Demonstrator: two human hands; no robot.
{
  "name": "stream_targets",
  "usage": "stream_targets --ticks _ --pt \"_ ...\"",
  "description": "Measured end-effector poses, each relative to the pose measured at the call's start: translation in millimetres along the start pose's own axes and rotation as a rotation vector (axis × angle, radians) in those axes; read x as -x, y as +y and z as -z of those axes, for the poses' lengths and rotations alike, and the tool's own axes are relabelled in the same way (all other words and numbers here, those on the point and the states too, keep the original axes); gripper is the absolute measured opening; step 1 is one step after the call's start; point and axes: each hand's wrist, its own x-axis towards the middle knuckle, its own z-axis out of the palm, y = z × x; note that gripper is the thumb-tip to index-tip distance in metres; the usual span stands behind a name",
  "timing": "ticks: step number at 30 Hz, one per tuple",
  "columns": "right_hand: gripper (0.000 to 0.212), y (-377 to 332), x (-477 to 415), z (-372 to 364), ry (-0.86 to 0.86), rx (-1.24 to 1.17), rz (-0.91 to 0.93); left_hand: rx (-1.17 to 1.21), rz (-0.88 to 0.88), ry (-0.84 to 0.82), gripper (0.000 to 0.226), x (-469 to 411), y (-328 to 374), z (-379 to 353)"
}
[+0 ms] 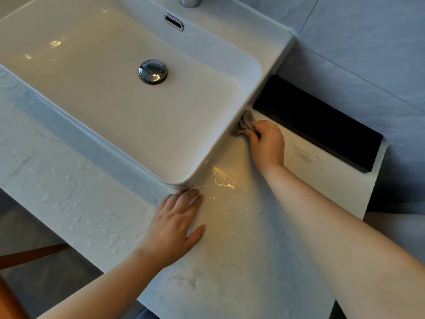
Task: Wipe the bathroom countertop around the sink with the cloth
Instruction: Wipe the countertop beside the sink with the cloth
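At two o'clock, the right hand [268,141] pinches the bunched cloth [244,124] against the sink [241,54] wall; at six o'clock, the left hand [176,224] lies flat, fingers spread, on the countertop [241,261].

My right hand [266,141] is reached well forward on a nearly straight bare arm, fingers [253,134] curled under in a closed pinch, back of the hand up. My left hand [177,224] lies flat and palm down nearer me, fingers together and pointing forward-right, thumb splayed out to the side. Left forearm bare, angling in from lower left.
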Motion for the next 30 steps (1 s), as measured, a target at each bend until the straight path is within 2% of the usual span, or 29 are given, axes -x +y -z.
stream_targets --ticks 10,17,22,25,27,30 --pt "0.022 -26 77 -11 -0.066 -0.035 0.039 0.054 -0.011 -0.015 0.06 24 -15 8" --pt "0.023 -42 121 -16 -0.113 -0.085 0.1 -0.025 0.017 -0.04 0.064 46 -32 10" --pt "0.019 -56 137 4 -0.306 -0.232 0.053 -0.005 0.022 -0.045 0.065 46 -35 10" --pt "0.021 -57 128 32 -0.164 -0.268 -0.014 -0.01 0.021 -0.053 0.066 47 -36 8" --pt "0.023 -50 114 46 -0.049 -0.216 -0.033 -0.023 0.016 -0.058 0.067 47 -37 7" --pt "0.023 -31 93 52 0.02 -0.116 -0.073 -0.03 0.023 -0.058 0.068 47 -36 6"
